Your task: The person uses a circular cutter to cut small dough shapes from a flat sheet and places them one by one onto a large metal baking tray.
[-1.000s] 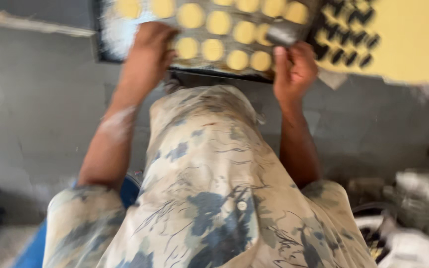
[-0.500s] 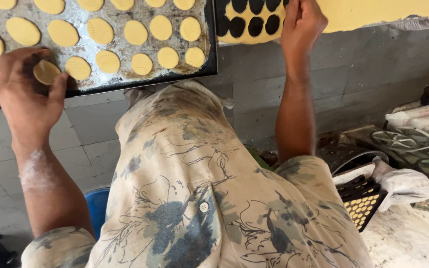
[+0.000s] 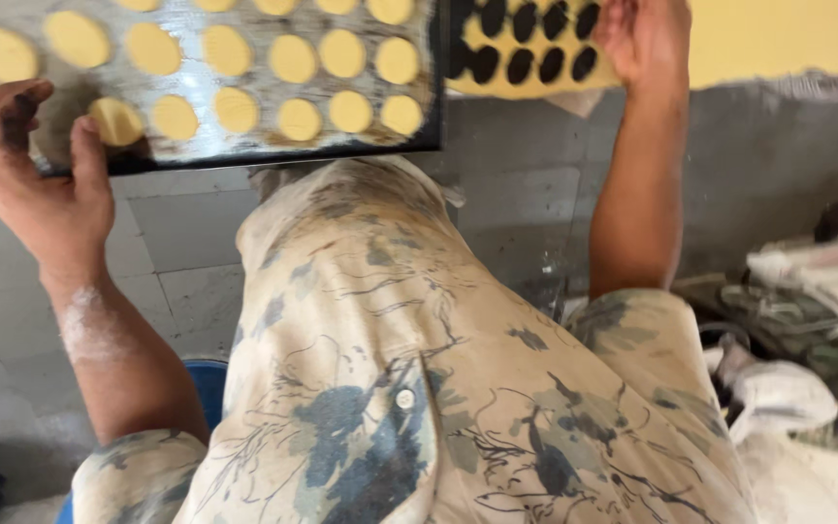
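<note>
The dough sheet (image 3: pixel 778 39), a broad yellow slab rolled flat on the counter, fills the upper right of the view, and its left end is punched through with rows of round dark holes. Just to its left sits the baking tray (image 3: pixel 244 157), dark-rimmed and floured, carrying rows of yellow dough rounds (image 3: pixel 293 58) spaced apart without touching. Below both, the person's patterned shirt (image 3: pixel 419 388) takes up most of the frame, with grey tiled wall (image 3: pixel 516 194) behind and a heap of cloths (image 3: pixel 788 388) at the right.

The right hand (image 3: pixel 644 34) rests on the punched edge of the sheet, fingers bent down onto the dough; whether it grips anything cannot be told, since the fingertips are cut off at the top. The left hand (image 3: pixel 36 170) is loosely open at the tray's near-left corner, thumb up, with one dough round (image 3: pixel 113 121) just beside the fingers, touching or nearly so.

To seat this round well, it looks best laid flat in line with its row, leaving the same gap as the others, and let go without dragging it so it keeps its circle.
</note>
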